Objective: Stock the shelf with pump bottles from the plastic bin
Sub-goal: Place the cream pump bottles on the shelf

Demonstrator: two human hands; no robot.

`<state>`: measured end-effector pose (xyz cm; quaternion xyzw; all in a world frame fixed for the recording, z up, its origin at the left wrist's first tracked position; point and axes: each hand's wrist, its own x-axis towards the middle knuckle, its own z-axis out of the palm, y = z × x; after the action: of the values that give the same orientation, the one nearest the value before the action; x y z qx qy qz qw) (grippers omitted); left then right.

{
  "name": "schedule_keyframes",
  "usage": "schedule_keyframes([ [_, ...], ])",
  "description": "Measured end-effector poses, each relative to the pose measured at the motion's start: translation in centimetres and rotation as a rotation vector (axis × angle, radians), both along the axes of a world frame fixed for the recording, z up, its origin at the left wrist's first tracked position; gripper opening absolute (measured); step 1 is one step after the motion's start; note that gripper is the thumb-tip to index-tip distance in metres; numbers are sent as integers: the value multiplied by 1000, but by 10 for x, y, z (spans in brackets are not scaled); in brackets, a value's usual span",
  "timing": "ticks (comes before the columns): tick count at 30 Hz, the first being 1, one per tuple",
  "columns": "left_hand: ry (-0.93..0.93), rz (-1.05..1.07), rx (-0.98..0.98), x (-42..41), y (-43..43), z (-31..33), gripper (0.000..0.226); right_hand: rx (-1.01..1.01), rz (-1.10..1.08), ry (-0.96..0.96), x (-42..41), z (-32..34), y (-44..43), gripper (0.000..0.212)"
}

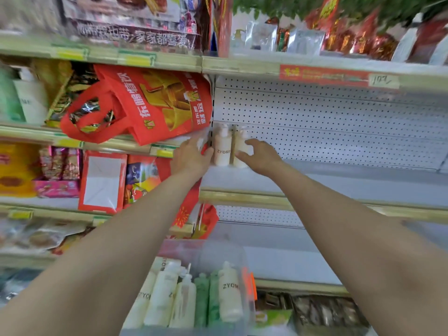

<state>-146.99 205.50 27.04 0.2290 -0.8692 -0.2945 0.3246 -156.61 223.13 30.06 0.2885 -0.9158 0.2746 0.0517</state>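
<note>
1. Two cream pump bottles [221, 151] standing upright, touching, at the far left end of the grey shelf [339, 180], against the pegboard back.
2. Left hand [191, 158] cupped around the left bottle's side; right hand [257, 154] curled on the right bottle's body, fingers partly spread. Firmness of either grip hard to judge through the blur.
3. More bottles, cream and green, packed upright in the clear plastic bin [218, 253] below.
4. Probably stiff plastic, smooth and a little slippery, moderately heavy if full.
5. Best gripped around the mid-body, not by the thin pump head, likely to twist or snap.
6. Tall and narrow, so prone to tipping when nudged.
</note>
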Motion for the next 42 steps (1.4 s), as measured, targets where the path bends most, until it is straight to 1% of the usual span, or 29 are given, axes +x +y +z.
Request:
schedule_keyframes([
  [3,-16,15,55,23,-11,-33,53,36,10,-60,20,-29,-3,69],
  [5,-47,42,73,40,-17,-62,53,56,28,-132,30,-53,-6,70],
  [7,-103,74,115,57,-23,-93,56,98,39,-196,40,-81,-10,69],
  [9,-176,83,173,74,-29,-128,54,150,60,-249,50,-111,-16,69],
  [14,-355,83,349,114,-33,-212,56,304,132,-451,75,-193,-29,66],
  [15,-395,77,389,121,-31,-225,57,327,139,-500,79,-210,-33,68],
  [17,-474,110,449,132,-29,-247,56,321,120,-671,89,-241,-41,68],
  [19,-516,148,425,141,-28,-266,54,284,93,-868,102,-268,-48,66],
  [21,-489,154,429,148,-27,-280,49,274,55,-1044,113,-293,-55,75],
  [22,-473,161,459,150,-27,-286,46,274,39,-1120,118,-300,-58,75],
  [23,-458,173,475,152,-27,-290,44,257,32,-1187,122,-306,-60,68],
  [24,-439,185,480,154,-28,-293,42,225,23,-1239,124,-309,-63,54],
  [25,-433,197,479,155,-28,-294,40,199,12,-1280,124,-312,-65,46],
  [26,-433,201,475,156,-28,-293,40,173,8,-1318,123,-314,-67,46],
  [28,-465,195,451,155,-27,-292,41,146,-2,-1399,119,-321,-73,68],
  [29,-487,188,446,153,-26,-293,42,152,-9,-1429,117,-325,-76,76],
  [30,-498,182,447,151,-26,-294,42,167,-13,-1436,115,-330,-79,78],
  [32,-518,187,447,148,-26,-296,42,184,-31,-1394,111,-340,-84,73],
  [35,-558,206,431,145,-31,-297,36,150,-68,-1360,109,-346,-88,66],
  [38,-607,183,389,141,-33,-292,32,52,-98,-1409,104,-350,-88,50],
  [40,-652,166,413,137,-34,-293,33,-22,-114,-1454,100,-348,-82,49],
  [42,-698,126,487,131,-34,-300,40,-113,-109,-1514,95,-347,-70,53],
])
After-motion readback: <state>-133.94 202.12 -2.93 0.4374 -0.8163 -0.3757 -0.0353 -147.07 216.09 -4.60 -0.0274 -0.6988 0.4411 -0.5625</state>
